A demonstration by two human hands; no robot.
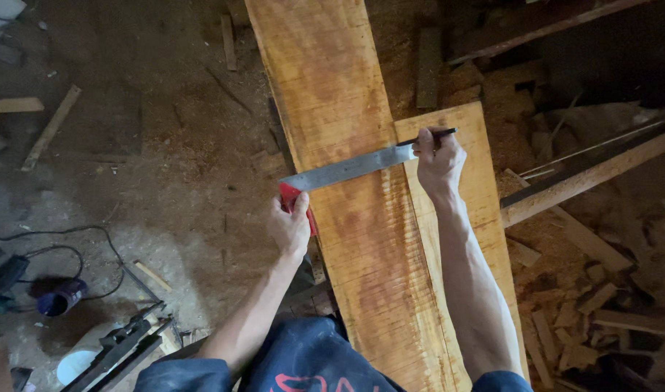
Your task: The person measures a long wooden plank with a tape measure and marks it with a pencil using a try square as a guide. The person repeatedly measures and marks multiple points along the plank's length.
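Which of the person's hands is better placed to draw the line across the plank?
Right. The right hand already holds the pencil at the steel blade, while the left hand grips the square's red stock at the plank edge.

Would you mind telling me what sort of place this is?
Most likely a carpentry workshop: a long plank is being marked using a try square, with offcuts and sawdust on the floor.

Bare plank (325,87) beyond the square (347,169) is open; offcuts (572,319) (right side) crowd the floor.
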